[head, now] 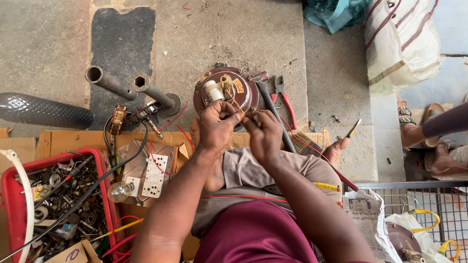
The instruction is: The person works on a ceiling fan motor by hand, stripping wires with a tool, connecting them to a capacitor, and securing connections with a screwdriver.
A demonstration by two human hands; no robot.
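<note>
1. The thin orange and yellow wires (236, 103) are running from the round maroon motor housing (225, 92) into the pinch of both hands; in my judgement a sharp tug could be snapping a strand or pulling it off its terminal, since the wires look fine and are being held taut.
2. The housing is resting on the concrete floor (214, 39) just beyond the person's knees, unclamped, so a pull toward the body could be dragging or tipping it.
3. The red-handled pliers (284, 97) and a dark-handled tool (272, 108) are lying just right of the housing, close to the right hand; an elbow shift could be knocking them away.
4. Loose red wire (165, 127) is trailing across the switch board (152, 174) at the near left, and a bare glass bulb (119, 192) is sitting beside it, so a snagged lead could be rolling the bulb.
5. The left hand (216, 127) is curling nearly closed, thumb and fingertips pinching the wires at the housing's near edge.
6. The right hand (264, 134) is also closing tightly, fingertips meeting the left hand's on the same wires; whether it is holding a small part as well, I cannot tell.
7. A red tray of scrap hardware (12, 195) is sitting at the near left, well apart from both hands.
</note>
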